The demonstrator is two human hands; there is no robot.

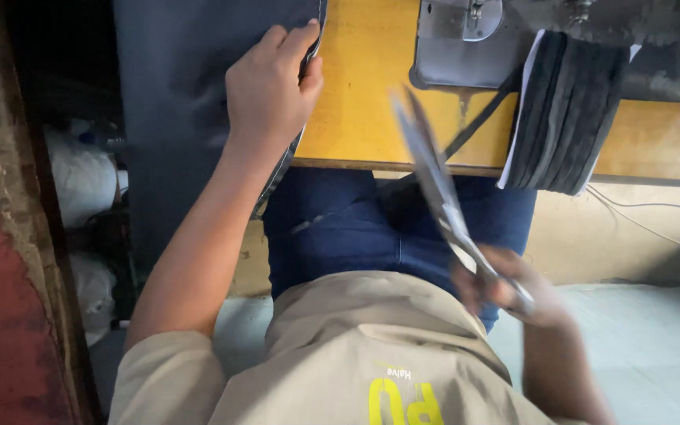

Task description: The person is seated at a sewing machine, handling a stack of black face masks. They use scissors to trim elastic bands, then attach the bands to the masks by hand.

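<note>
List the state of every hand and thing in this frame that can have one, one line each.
left hand: pressed flat on the dark fabric
dark fabric: draped over the table edge
right hand: gripping the scissors, blurred
scissors: blades shut, raised
stack of dark pieces: overhanging the yellow table

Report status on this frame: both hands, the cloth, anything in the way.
Left hand pressing dark fabric at the yellow table edge. Right hand gripping scissors, blurred, blades up. Stack of dark strips sits clear.
</note>
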